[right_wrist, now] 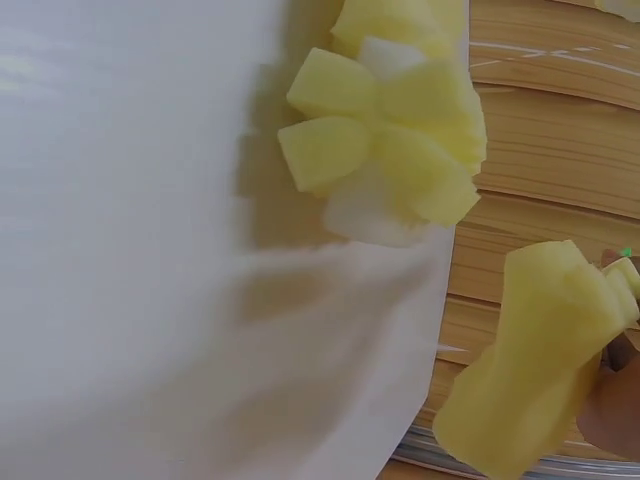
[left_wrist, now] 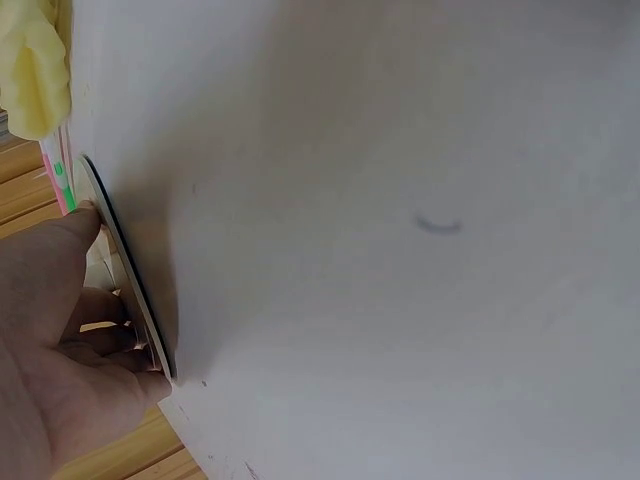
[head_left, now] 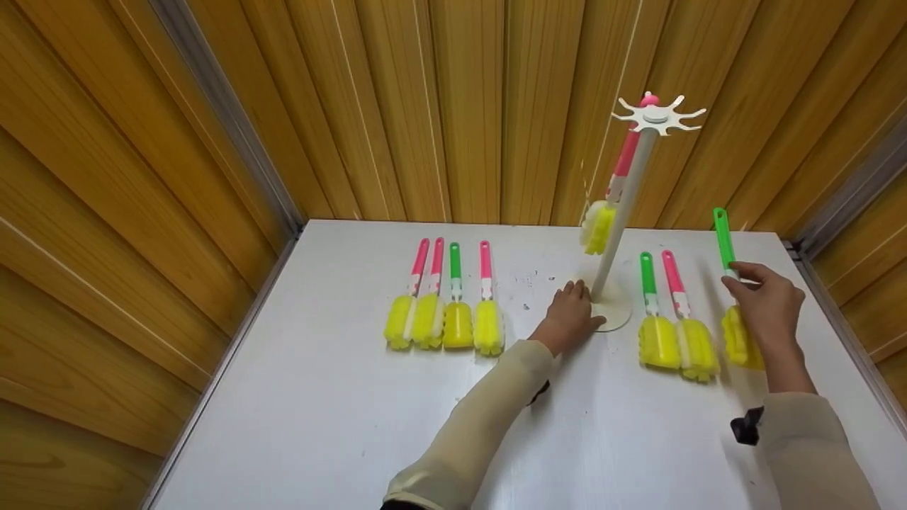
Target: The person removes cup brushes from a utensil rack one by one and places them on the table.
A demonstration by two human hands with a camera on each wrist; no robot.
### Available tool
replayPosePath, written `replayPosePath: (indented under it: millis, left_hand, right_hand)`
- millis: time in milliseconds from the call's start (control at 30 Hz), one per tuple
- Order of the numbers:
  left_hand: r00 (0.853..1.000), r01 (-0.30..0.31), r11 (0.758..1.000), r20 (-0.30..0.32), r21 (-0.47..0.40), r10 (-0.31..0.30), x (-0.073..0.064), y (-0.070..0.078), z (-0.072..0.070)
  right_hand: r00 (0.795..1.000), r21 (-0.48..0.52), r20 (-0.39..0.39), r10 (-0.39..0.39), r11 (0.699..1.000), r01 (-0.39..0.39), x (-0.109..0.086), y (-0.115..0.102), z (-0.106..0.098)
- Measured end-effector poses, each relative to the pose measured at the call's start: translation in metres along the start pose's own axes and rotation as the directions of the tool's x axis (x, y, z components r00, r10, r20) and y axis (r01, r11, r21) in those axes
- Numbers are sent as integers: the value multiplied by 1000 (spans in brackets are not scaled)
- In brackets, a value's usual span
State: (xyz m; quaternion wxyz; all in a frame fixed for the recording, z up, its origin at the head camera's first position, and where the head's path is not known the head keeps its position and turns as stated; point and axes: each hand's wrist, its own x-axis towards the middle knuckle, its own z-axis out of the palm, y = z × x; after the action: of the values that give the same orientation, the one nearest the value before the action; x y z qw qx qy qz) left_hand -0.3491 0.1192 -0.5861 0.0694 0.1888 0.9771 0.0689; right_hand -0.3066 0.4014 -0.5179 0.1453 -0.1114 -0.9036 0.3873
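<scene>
My right hand [head_left: 772,304] pinches a green-handled sponge brush [head_left: 723,237] between thumb and fingers, low on its handle. Its yellow sponge [left_wrist: 30,70] is not this one; the held brush's sponge [right_wrist: 530,350] hangs below the fingers in the right wrist view. With fingers spread, my left hand [head_left: 567,319] rests on the round base [head_left: 616,312] of a white stand [head_left: 628,205]. Thumb and little finger lie at the base's edge in the left wrist view. From the stand's hooked top hangs a pink-handled sponge brush [head_left: 599,227], partly behind the pole.
Left of the stand, several sponge brushes [head_left: 489,326] with pink or green handles lie in a row. A green-handled brush [head_left: 658,340] and a pink-handled brush [head_left: 697,347] lie between stand and right hand. Wooden-plank walls [head_left: 468,113] enclose the white table [head_left: 319,425].
</scene>
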Motion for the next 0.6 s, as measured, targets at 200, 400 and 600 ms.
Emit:
replayPosePath:
  millis: [200, 400, 600]
  left_hand:
    - [1000, -6, 1000, -13, 11, 6, 1, -3, 2]
    - [1000, 4, 1000, -14, 31, -3, 2, -3, 3]
    - [1000, 4, 1000, -8, 7, -4, 2, -2, 2]
  right_hand:
    - [998, -53, 48, 37, 998, -34, 5, 11, 8]
    - [997, -72, 74, 39, 997, -33, 5, 20, 16]
    - [979, -74, 157, 128, 990, -118, 5, 26, 19]
